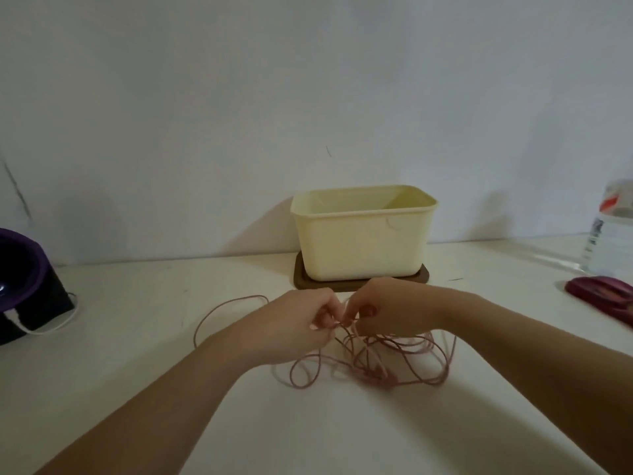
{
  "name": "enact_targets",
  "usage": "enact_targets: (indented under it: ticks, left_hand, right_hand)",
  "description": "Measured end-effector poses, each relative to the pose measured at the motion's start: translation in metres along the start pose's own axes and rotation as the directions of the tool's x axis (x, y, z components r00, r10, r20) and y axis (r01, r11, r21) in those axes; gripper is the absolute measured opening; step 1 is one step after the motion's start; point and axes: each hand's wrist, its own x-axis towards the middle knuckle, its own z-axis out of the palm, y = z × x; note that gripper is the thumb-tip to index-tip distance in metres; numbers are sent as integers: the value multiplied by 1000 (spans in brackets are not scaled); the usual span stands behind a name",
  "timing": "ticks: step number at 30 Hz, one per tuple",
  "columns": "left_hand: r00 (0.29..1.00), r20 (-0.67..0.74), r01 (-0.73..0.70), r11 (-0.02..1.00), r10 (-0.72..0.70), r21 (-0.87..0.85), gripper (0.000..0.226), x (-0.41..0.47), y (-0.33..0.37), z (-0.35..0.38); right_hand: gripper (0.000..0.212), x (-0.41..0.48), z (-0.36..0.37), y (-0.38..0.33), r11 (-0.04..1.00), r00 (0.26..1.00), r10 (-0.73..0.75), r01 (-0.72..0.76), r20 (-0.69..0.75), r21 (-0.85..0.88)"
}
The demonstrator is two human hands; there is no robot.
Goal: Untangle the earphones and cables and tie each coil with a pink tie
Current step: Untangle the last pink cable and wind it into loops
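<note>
At the far left edge, a dark object with a purple rim was seen on the tabletop, and a white cord was seen curving away from its near side. Right of that, one long loop of the pink cable was laid out flat toward the left, while most of it was heaped in a loose tangle near the middle of the tabletop, just below the two hands. The left hand was held above the tangle, its grip narrowed to a pinch on a raised strand of the cable. The right hand was met fingertip to fingertip with it, its grip likewise closed around strands lifted from the heap. Beyond the hands, against the wall, an open cream box was set on a brown lid. At the far right, a clear bottle was stood, with a blurred magenta object lying just in front of it.
</note>
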Motion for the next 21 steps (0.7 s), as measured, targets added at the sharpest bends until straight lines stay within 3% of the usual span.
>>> enact_targets:
  ticks: [2,5,9,12,15,17,21]
  left_hand:
    - [999,-18,36,991,-39,-132,11,1,-7,1]
    - [994,-81,34,909,-74,-415,6,3,-9,-2]
    - [961,-210,1,761,-180,-649,18,8,0,-15]
    - [962,-161,-53,428,-219,-902,29,13,7,-36]
    - [961,-198,-166,169,-191,-971,25,21,14,-64]
    - [953,-244,-233,83,-179,-969,18,28,18,-81]
    - [942,-312,-299,114,-122,-947,19,34,16,-100]
  right_hand:
    - [8,3,-1,5,998,1000,2,-2,6,61]
    - [16,6,0,11,974,998,-18,2,68,228]
    - [24,9,-13,9,848,981,-170,98,92,520]
    - [27,11,-41,9,653,972,-209,218,-103,725]
    - [27,15,-72,10,438,949,-162,316,-272,842]
    - [31,18,-86,12,341,936,-156,351,-316,872]
    - [17,19,-99,16,74,929,-63,370,-366,926]
